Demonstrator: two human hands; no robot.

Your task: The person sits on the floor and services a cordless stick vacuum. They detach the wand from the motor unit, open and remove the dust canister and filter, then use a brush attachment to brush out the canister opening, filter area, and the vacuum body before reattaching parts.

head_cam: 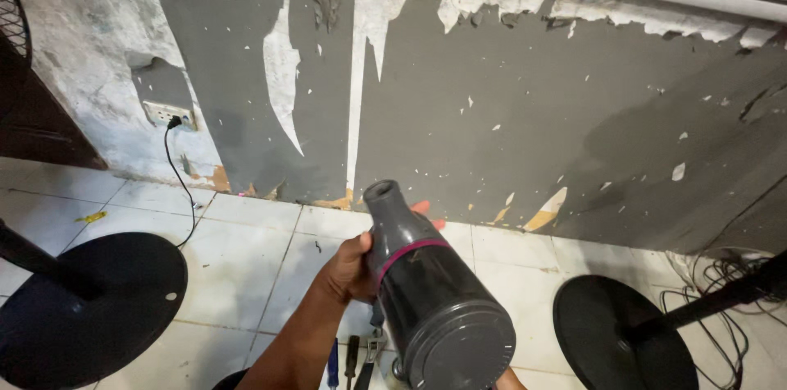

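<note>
One grey plastic vacuum-cleaner body [430, 283], cylindrical with a magenta band and a narrow round inlet at its top, is held up in mid-air above the white tiled floor [254, 267], tilted with the inlet toward the peeling grey wall [508, 111]. Judged rigid, smooth, moderately heavy; the narrow neck above the band looks the surest place to grip. Left hand [351, 269] is wrapped closed around that neck, forearm rising from lower left. Right hand barely shows at the bottom edge; its grip cannot be told. Screwdrivers [348, 361] lie on the tiles below; black fan bases [90, 308] stand to both sides.
</note>
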